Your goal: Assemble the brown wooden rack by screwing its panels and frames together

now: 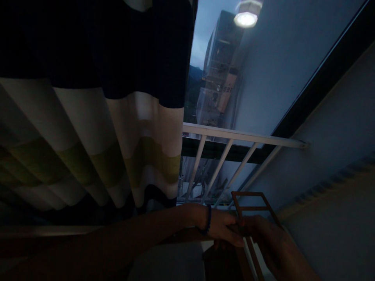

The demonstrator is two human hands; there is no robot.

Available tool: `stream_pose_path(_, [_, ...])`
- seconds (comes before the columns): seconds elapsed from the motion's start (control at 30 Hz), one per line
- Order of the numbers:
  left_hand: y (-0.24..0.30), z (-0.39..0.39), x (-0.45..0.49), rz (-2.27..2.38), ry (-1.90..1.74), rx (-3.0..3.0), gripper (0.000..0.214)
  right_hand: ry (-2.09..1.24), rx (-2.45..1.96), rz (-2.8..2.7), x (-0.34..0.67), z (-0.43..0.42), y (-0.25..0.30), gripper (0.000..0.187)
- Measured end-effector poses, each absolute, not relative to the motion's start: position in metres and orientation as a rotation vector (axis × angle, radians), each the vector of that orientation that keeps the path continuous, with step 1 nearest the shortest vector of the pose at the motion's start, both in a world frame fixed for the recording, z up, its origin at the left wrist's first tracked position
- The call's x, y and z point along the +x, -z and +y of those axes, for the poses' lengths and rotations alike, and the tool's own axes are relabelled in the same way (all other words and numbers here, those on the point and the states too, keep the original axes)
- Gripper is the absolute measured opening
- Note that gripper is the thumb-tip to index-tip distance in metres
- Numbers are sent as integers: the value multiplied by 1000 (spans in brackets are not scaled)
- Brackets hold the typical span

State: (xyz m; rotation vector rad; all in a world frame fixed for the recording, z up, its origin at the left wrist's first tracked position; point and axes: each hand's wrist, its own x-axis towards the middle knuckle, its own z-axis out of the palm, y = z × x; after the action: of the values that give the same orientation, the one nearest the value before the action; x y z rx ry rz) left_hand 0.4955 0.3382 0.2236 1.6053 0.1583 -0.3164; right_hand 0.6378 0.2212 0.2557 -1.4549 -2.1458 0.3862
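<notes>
My left hand (221,227), with a dark beaded bracelet (208,219) on its wrist, reaches in from the left. Its fingers are bent together at the edge of a brown frame-like piece with white strips (250,255). Facing it from the right is my right hand (271,240), fingers curled, its tips touching or nearly touching the left fingers. Whatever sits between the fingertips is too dark and small to name. Just behind both hands rises a thin brown open frame (252,208) with a crossbar.
A striped curtain (152,136) in navy, white and green hangs at left. Beyond the hands, a white railing (234,134) crosses the window (263,78), which reflects a lamp (246,17). A wall (331,128) closes off the right. The light is dim.
</notes>
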Motion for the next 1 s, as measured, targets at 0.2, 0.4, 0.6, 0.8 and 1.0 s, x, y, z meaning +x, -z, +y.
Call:
stream_pose_path(0.2, [-227, 338, 495, 143, 311, 1591, 14, -547, -1521, -2124, 633, 217, -266, 20])
stream_pose_path(0.4, [-232, 338, 495, 192, 347, 1559, 15, -981, -1650, -1921, 623, 222, -282, 19])
stream_pose_path(0.6, [-232, 342, 495, 16, 347, 1570, 18, -1148, -1637, -1675, 624, 226, -286, 31])
stream_pose_path(0.8, [-223, 346, 498, 57, 342, 1508, 26, -1169, -1691, -1756, 640, 223, -286, 33])
stream_pose_path(1.0, [-225, 348, 497, 121, 408, 1521, 32, -949, -1768, -2024, 635, 227, -296, 26])
